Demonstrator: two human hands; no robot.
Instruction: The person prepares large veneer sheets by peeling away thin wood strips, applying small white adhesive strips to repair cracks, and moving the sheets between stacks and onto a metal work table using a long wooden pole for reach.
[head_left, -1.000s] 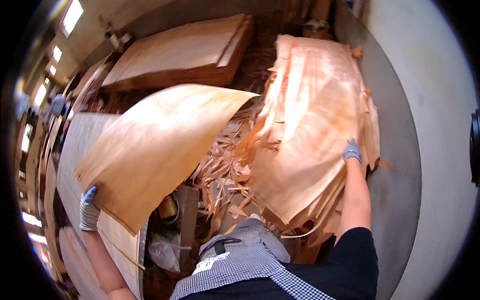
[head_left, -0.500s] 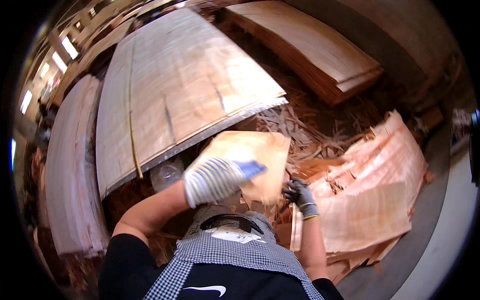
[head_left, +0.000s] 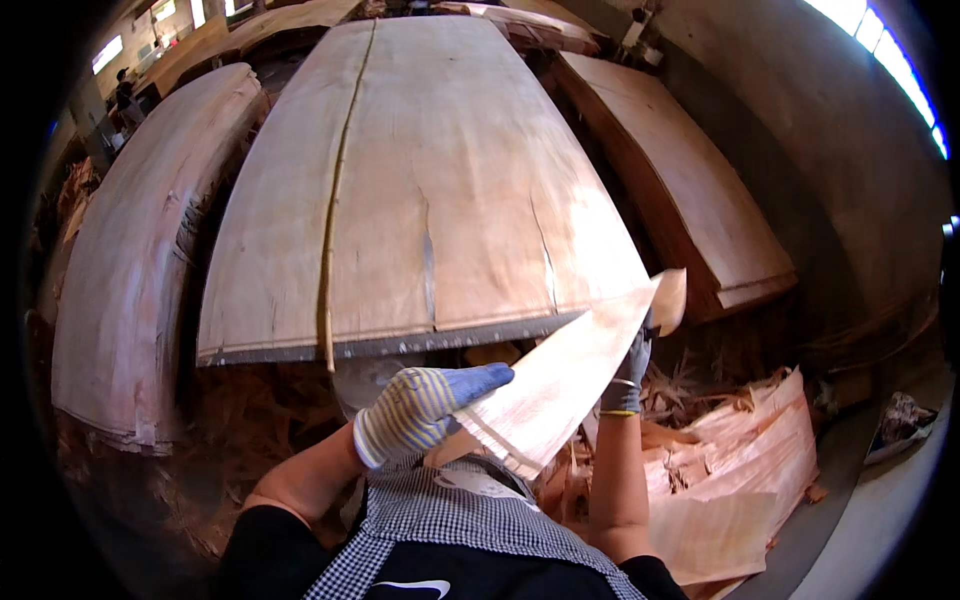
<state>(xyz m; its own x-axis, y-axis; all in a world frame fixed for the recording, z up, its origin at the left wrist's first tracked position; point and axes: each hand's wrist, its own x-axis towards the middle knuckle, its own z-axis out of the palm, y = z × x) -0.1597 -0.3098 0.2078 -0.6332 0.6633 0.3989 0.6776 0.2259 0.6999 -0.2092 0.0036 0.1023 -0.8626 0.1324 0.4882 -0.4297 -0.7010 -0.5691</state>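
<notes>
A pale piece of wood veneer slants in front of me, its far end curling up at the right. My left hand, in a striped glove with blue fingertips, grips its near left edge. My right hand, in a dark grey glove, is closed at the far right edge; the sheet hides most of its fingers. Beyond lies a large veneer stack, its near right corner partly covered by the piece. A thin yellowish strip runs lengthwise over the stack.
More veneer stacks stand at the left and far right. Crumpled reddish veneer sheets lie at the near right. Wood scraps cover the floor below the big stack. A wall rises on the right.
My view has shifted, showing more of the stack. The veneer piece has tilted, its far end swung right and up over the stack's corner. My right hand has moved forward.
</notes>
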